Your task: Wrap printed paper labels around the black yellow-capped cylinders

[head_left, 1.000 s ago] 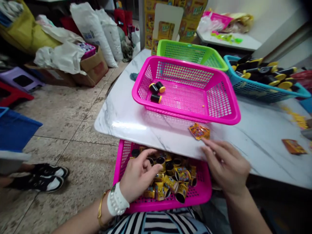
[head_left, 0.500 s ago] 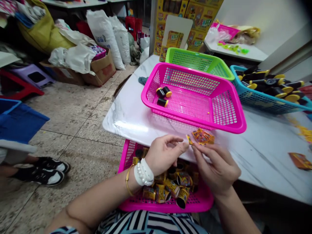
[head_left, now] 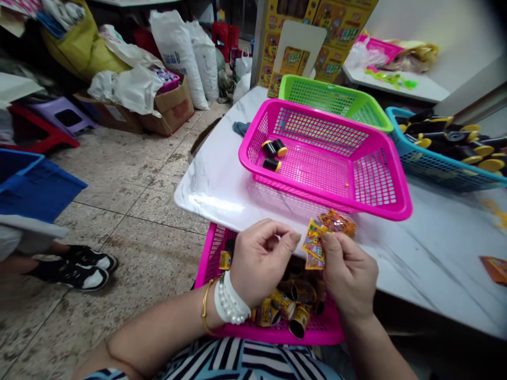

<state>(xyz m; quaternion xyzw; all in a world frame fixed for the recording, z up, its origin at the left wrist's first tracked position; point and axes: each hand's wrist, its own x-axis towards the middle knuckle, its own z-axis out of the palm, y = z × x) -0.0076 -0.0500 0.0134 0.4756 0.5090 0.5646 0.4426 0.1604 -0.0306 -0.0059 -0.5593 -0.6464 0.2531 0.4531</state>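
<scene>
I see a pink perforated plastic basket [head_left: 208,256] of yellow printed tubes [head_left: 300,322] below. Over it, the left hand [head_left: 257,258] has thumb and forefinger pressed together; the right hand [head_left: 350,272] pinches flat yellow printed slips [head_left: 314,238] by the white marbled table [head_left: 214,192]'s edge, before another pink basket [head_left: 404,209].

Rectangular printed slips [head_left: 314,240]: yellow and orange with purple. White tabletop [head_left: 222,169], marbled grey. Latticed plastic baskets, seen from here: lime-green basket [head_left: 317,100], sky-blue basket [head_left: 439,161], magenta basket [head_left: 403,207]. Short black cylinders [head_left: 271,164], yellow-ended. Fabric garment [head_left: 253,359]: black and white stripes, light blue.
</scene>
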